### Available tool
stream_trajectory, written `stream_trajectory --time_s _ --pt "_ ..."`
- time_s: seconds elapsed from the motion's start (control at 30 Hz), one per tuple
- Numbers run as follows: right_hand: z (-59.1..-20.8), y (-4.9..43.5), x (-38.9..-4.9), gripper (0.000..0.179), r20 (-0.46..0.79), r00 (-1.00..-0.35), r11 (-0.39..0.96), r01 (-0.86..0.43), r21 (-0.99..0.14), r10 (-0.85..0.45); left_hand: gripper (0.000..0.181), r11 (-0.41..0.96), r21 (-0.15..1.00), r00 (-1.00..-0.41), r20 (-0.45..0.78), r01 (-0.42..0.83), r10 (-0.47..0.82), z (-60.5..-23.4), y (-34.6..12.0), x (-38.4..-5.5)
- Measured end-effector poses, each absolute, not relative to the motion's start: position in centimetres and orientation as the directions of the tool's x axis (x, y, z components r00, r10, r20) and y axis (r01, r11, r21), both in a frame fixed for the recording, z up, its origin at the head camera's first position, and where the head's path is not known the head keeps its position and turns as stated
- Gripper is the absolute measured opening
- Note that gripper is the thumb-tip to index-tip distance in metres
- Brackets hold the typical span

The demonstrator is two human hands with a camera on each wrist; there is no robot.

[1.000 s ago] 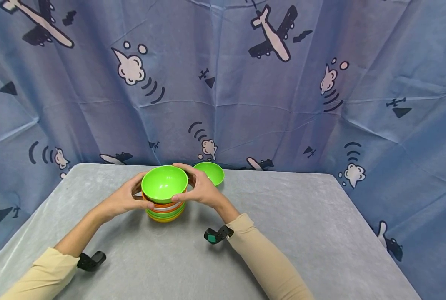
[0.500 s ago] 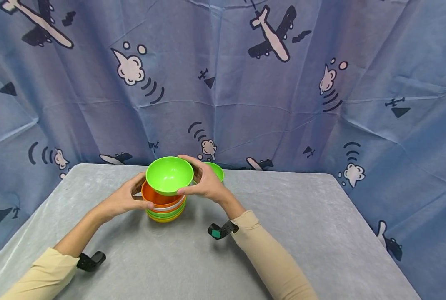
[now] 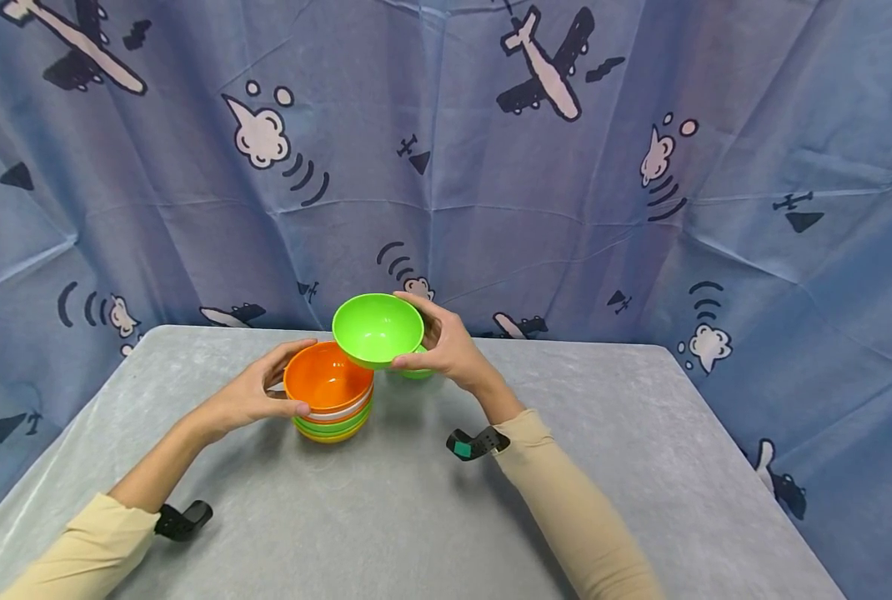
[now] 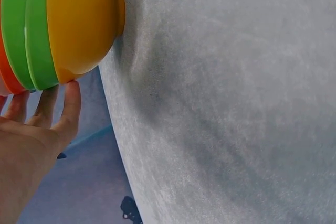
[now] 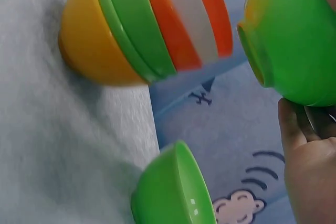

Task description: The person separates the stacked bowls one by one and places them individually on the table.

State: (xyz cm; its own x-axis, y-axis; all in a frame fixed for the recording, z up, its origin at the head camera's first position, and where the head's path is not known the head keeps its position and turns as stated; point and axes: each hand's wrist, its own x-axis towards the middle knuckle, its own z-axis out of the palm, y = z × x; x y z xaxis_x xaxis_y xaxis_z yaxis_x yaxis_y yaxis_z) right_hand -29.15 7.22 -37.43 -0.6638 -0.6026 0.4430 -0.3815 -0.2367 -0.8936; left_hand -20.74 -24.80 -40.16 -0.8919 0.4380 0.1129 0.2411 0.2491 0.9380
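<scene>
Far L, the L hand (image 3: pixel 258 392) makes a wide C, thumb near & fingers behind, around the bowl stack (image 3: pixel 333 414) standing on the gray table (image 3: pixel 566 467), orange bowl (image 3: pixel 326 375) on top; looks like thin, stiff plastic, prob. light, so a gentle steadying hold should do. Moving R, here's the green bowl (image 3: pixel 374 333), up in the air & clear of the table, glossy, maybe a bit slippery, best pinched nr the rim, w/ a 2nd green bowl (image 5: pixel 163 195) partly hidden behind. Then the R hand (image 3: pixel 453 343), half-open, thumb & fingers gripping that raised bowl's R side.

Green bowl (image 3: pixel 377 330), orange-topped stack (image 3: pixel 329 390), blue plane-print curtain (image 3: pixel 476 167)
</scene>
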Motion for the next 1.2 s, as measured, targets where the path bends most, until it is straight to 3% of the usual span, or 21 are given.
stream_trajectory --time_s 1.2 --pt "-39.2 18.2 -31.3 0.096 0.296 -0.831 0.009 -0.34 -0.94 -0.471 0.085 0.257 0.939 -0.894 0.098 0.229 0.437 -40.1 -24.8 -20.6"
